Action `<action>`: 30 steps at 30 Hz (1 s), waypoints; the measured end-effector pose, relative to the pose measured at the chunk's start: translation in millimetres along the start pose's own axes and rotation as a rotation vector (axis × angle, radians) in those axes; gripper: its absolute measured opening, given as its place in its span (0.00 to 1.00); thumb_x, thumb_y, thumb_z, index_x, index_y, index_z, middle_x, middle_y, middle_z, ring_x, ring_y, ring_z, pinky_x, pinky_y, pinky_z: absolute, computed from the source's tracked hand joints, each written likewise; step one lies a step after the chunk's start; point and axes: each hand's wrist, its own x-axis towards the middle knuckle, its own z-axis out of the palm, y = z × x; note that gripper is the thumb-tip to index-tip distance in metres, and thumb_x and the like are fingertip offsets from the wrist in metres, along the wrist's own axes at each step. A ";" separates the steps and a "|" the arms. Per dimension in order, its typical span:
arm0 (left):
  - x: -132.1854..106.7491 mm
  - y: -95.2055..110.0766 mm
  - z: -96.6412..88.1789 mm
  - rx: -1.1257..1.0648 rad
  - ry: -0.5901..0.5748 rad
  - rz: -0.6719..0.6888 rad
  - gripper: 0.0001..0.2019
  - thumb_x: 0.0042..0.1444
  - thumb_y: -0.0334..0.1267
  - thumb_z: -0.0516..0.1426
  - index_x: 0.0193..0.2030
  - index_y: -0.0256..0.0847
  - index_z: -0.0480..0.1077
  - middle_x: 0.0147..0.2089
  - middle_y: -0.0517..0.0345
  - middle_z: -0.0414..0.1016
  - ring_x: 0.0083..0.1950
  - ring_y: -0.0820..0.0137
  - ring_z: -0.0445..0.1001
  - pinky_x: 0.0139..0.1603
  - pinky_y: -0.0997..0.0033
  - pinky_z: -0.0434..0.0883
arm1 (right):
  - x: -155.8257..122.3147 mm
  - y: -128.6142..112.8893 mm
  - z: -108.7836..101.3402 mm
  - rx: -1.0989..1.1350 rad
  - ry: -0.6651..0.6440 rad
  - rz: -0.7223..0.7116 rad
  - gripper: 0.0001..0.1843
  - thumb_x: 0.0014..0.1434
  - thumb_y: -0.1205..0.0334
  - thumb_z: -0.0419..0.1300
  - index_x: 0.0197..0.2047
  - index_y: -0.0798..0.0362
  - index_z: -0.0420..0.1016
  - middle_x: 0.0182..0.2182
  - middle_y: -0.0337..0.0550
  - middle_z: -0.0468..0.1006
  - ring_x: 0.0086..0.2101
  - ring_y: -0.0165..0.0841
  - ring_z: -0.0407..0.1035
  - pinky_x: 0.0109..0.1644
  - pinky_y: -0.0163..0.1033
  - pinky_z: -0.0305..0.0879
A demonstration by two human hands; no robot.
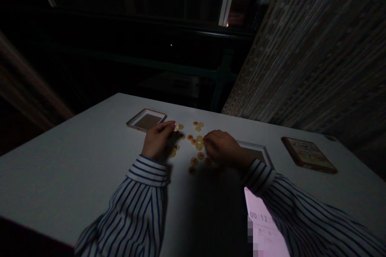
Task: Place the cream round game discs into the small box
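Several small round wooden game discs [197, 144] with red marks lie scattered on a white table [75, 160]. My left hand [157, 141] is closed, pinching one disc [175, 127] between thumb and fingertips above the left side of the scatter. My right hand [221, 148] is curled with its fingertips down on the discs at the right side of the scatter; what it grips is hidden. Both arms wear blue-striped white sleeves.
A shallow open box half [146, 120] lies behind my left hand. Another box half [256, 150] sits under my right wrist. A printed flat box lid [308, 154] lies far right. A lit phone screen [262, 225] glows near the front edge. A brick wall [316, 48] rises on the right.
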 end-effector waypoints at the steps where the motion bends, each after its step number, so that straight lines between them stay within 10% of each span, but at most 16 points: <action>1: 0.6 -0.7 -0.3 0.009 0.003 0.010 0.16 0.39 0.41 0.63 0.36 0.35 0.74 0.34 0.55 0.76 0.34 0.72 0.73 0.40 0.71 0.71 | 0.3 -0.1 0.6 0.002 0.009 -0.006 0.10 0.57 0.64 0.51 0.40 0.55 0.70 0.37 0.45 0.74 0.39 0.34 0.65 0.43 0.39 0.56; 22: -13.8 -9.6 16.1 0.177 -0.415 -0.098 0.13 0.40 0.38 0.62 0.34 0.34 0.70 0.29 0.56 0.75 0.28 0.73 0.73 0.35 0.69 0.71 | 17.3 -22.3 6.9 0.068 0.032 -0.084 0.09 0.55 0.64 0.56 0.40 0.55 0.67 0.38 0.45 0.73 0.41 0.34 0.64 0.43 0.38 0.54; 30: -6.7 -2.7 9.2 0.073 -0.184 -0.021 0.14 0.42 0.41 0.60 0.35 0.36 0.71 0.29 0.56 0.75 0.29 0.72 0.73 0.34 0.70 0.70 | 16.4 -20.5 7.1 0.009 -0.007 -0.033 0.09 0.56 0.62 0.54 0.41 0.54 0.68 0.38 0.44 0.73 0.40 0.34 0.64 0.42 0.38 0.52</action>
